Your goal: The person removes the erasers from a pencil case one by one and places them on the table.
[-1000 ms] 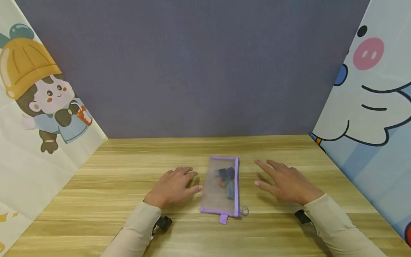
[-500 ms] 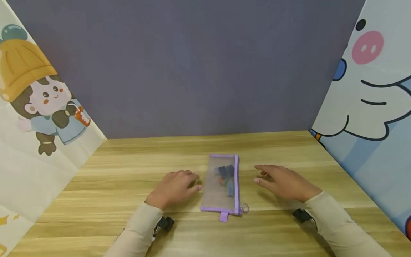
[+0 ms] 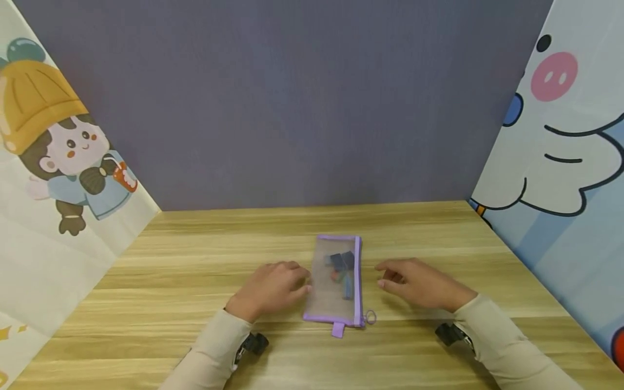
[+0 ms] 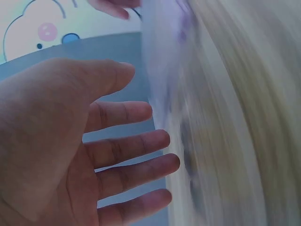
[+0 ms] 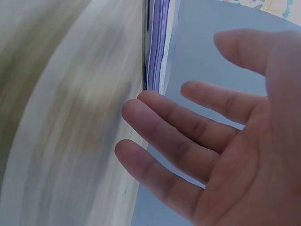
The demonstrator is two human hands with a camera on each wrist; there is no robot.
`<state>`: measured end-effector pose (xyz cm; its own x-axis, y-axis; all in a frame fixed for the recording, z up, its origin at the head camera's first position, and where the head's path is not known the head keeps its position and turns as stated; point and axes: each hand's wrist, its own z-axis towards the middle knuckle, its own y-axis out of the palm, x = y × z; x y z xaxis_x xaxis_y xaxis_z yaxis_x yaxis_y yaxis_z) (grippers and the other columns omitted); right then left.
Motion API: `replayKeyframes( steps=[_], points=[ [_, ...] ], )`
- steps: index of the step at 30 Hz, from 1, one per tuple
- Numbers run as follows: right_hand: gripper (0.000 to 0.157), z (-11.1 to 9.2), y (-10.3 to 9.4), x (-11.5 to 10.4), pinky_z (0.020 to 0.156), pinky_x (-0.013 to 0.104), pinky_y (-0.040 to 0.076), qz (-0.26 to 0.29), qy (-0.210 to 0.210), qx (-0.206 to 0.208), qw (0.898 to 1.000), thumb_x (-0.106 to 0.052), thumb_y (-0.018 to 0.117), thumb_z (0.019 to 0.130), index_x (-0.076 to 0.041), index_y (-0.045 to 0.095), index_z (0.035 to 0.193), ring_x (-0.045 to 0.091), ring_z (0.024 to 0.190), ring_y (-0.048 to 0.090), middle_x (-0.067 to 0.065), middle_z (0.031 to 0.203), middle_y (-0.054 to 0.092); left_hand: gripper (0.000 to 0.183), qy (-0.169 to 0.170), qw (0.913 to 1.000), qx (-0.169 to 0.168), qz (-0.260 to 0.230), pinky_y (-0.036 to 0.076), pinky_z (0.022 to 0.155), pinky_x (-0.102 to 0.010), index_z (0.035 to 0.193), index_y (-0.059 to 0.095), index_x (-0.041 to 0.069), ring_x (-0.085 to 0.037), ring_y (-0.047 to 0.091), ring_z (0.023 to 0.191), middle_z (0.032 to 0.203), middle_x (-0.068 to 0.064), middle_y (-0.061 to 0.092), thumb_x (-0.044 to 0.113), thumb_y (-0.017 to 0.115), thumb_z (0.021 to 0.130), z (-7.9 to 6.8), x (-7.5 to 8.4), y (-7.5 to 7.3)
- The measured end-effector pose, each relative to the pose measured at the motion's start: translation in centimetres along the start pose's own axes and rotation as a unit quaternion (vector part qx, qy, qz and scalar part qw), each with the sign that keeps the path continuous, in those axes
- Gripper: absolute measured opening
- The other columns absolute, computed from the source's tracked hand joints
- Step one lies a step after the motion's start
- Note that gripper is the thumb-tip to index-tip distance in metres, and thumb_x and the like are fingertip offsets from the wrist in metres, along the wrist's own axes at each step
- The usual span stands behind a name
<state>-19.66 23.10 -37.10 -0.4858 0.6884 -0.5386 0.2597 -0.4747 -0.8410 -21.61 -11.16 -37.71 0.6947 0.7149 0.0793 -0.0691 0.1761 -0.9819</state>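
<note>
Purple-edged mesh makes up the pouch (image 3: 327, 295), which lies flat on the wooden table (image 3: 205, 244) between the two hands. Its left edge is just beside the fingertips of the left hand (image 3: 270, 288); whether they touch the mesh cannot be told. That hand holds nothing, its fingers loosely bent and slightly apart, thumb clear of them in the left wrist view. Across the pouch, the right hand (image 3: 420, 284) stands a little apart from the zipper (image 3: 358, 276) along the right edge, fingers spread and gently bent, thumb apart, grasp bare. Nearer the person, a pull ring (image 3: 371, 317) and a small tab (image 3: 338, 330) stick out. Dark pieces (image 3: 342, 261) show blurrily through the mesh.
</note>
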Motion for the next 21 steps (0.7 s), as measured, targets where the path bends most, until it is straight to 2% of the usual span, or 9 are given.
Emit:
replayKeyframes(
  steps=[6,9,15,21],
  points=[
    [0.05,-0.1,0.1,-0.3,0.085,0.037,0.055,0.038,-0.006,-0.024,0.999,-0.04,0.054,0.103,-0.003,0.058,0.136,0.015,0.101,0.065,-0.002,0.113,0.069,0.037,0.003,0.9991,-0.015,-0.039,0.054,0.088,-0.037,0.122,0.071,0.018,-0.016,0.066,0.102,0.117,0.003,0.069,0.042,0.054,0.1,0.1,0.8,-0.2],
    [0.05,-0.1,0.2,-0.3,0.086,0.036,0.055,0.054,0.001,-0.029,0.998,-0.041,0.053,0.103,-0.004,0.058,0.137,0.014,0.103,0.065,-0.002,0.115,0.069,0.037,0.003,0.9991,-0.02,-0.037,0.054,0.086,-0.037,0.122,0.071,0.019,-0.015,0.066,0.099,0.115,0.003,0.069,0.043,0.055,0.099,0.1,1.2,-0.3],
    [0.048,0.1,0.5,-0.6,0.087,0.039,0.054,0.056,-0.012,-0.034,0.998,-0.041,0.054,0.103,-0.005,0.06,0.135,0.015,0.103,0.065,-0.003,0.114,0.069,0.035,0.001,0.9989,-0.029,-0.036,0.055,0.083,-0.036,0.121,0.071,0.019,-0.014,0.065,0.094,0.113,0.003,0.068,0.042,0.058,0.099,0.1,1.8,-0.5],
    [0.044,0.3,1.2,-1.0,0.086,0.037,0.055,0.056,-0.011,-0.03,0.998,-0.036,0.057,0.102,-0.004,0.062,0.132,0.012,0.099,0.065,-0.005,0.109,0.07,0.032,0.024,0.9989,-0.021,-0.035,0.055,0.083,-0.034,0.118,0.072,0.018,-0.014,0.066,0.097,0.114,0.003,0.068,0.039,0.06,0.098,0.3,2.2,-0.1]
  ],
)
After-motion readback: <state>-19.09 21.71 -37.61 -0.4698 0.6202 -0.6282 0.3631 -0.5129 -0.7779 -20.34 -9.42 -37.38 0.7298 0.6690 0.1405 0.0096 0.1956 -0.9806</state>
